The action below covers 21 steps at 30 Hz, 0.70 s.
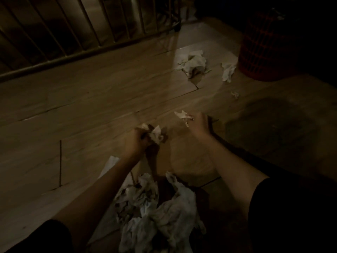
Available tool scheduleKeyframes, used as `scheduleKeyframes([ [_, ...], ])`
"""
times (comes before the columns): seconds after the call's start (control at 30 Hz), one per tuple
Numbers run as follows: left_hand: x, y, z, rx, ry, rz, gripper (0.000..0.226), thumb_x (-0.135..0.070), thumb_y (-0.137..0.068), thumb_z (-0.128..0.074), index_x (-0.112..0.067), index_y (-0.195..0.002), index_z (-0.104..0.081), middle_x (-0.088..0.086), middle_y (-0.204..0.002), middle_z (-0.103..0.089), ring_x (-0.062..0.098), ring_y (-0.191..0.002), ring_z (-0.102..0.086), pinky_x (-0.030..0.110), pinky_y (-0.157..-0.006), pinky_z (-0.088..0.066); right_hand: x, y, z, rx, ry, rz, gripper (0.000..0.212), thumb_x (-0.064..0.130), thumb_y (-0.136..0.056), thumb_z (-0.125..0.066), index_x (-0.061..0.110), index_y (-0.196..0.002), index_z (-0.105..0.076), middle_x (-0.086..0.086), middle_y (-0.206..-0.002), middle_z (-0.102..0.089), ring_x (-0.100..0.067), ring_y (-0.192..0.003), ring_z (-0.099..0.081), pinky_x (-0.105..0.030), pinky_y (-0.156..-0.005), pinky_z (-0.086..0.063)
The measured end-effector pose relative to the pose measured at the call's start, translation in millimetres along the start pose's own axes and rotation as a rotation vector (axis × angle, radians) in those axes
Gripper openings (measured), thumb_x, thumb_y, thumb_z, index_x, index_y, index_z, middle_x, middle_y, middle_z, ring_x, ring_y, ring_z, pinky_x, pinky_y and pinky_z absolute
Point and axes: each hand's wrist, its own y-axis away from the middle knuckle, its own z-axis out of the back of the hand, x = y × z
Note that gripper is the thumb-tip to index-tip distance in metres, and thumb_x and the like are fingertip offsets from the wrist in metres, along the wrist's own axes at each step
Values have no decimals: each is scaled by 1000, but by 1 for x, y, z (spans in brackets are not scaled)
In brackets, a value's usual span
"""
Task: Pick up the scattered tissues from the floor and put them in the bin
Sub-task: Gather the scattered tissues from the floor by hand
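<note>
The room is dim. My left hand is closed around a crumpled white tissue just above the wooden floor. My right hand pinches a small torn tissue scrap. A big heap of crumpled tissues lies between my forearms, close to me. Farther off, a crumpled tissue clump and a smaller tissue lie on the floor beside the red mesh bin at the upper right. A tiny tissue bit lies nearer.
A metal railing with vertical bars runs across the upper left along the floor's edge. The wooden plank floor stretches to the left. The right side and top right are very dark.
</note>
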Motion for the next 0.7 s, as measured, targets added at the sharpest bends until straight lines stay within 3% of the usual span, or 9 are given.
scheduleKeyframes([
  [0.1,27,8,28,-122,-27,-30,16,-2,-81,-61,-5,-93,-70,15,-92,-70,30,-84,-66,29,-67,-44,15,16,1,24,-67,3,23,5,-88,-56,2,-109,-66,-9,-99,-68,-15,-84,-56,-7,-43,-34],
  [0.17,45,22,44,-129,-98,-23,20,-3,-82,-60,-8,-99,-70,13,-101,-68,30,-89,-65,26,-70,-41,28,36,-7,80,-77,80,21,4,-86,-56,3,-103,-69,-9,-92,-69,-18,-87,-63,-14,-55,-38],
  [0.27,74,51,60,-78,-198,-54,28,-2,-82,-60,-11,-108,-67,10,-108,-64,28,-92,-63,26,-71,-41,39,82,-23,214,-77,241,19,2,-85,-55,1,-97,-70,-16,-93,-72,-25,-88,-66,-24,-67,-46],
  [0.33,95,71,63,20,-263,-88,35,-1,-81,-61,-14,-114,-64,12,-112,-62,29,-96,-60,30,-73,-45,36,120,-31,314,-59,339,17,3,-86,-55,2,-95,-70,-15,-95,-70,-23,-87,-63,-23,-71,-43],
  [0.43,108,97,54,100,-347,-127,41,-13,-86,-52,-21,-126,-55,17,-128,-54,38,-111,-52,40,-87,-46,27,170,-34,485,-4,371,21,12,-92,-52,6,-108,-65,-13,-112,-60,-24,-101,-57,-29,-81,-44],
  [0.5,100,112,50,124,-321,-74,48,-37,-87,-41,-29,-134,-44,15,-141,-42,33,-122,-46,36,-92,-44,26,194,-36,621,59,330,34,27,-93,-52,16,-125,-53,-11,-135,-43,-30,-121,-43,-40,-96,-41],
  [0.57,95,125,45,193,-329,-52,59,-52,-82,-31,-35,-138,-36,11,-148,-32,29,-125,-45,34,-91,-44,32,213,-37,712,198,388,50,37,-89,-53,28,-136,-37,-8,-149,-25,-34,-131,-25,-49,-102,-36],
  [0.63,94,134,43,256,-340,-72,66,-53,-73,-34,-36,-136,-38,13,-149,-32,34,-121,-49,39,-89,-47,42,225,-41,713,382,514,50,29,-89,-52,29,-136,-36,-10,-149,-24,-36,-127,-25,-49,-100,-35],
  [0.7,98,141,43,272,-338,-107,64,-48,-70,-39,-30,-131,-48,17,-143,-41,37,-110,-57,41,-84,-51,45,226,-46,636,429,597,37,17,-91,-48,18,-128,-48,-15,-138,-38,-35,-119,-33,-46,-94,-38],
])
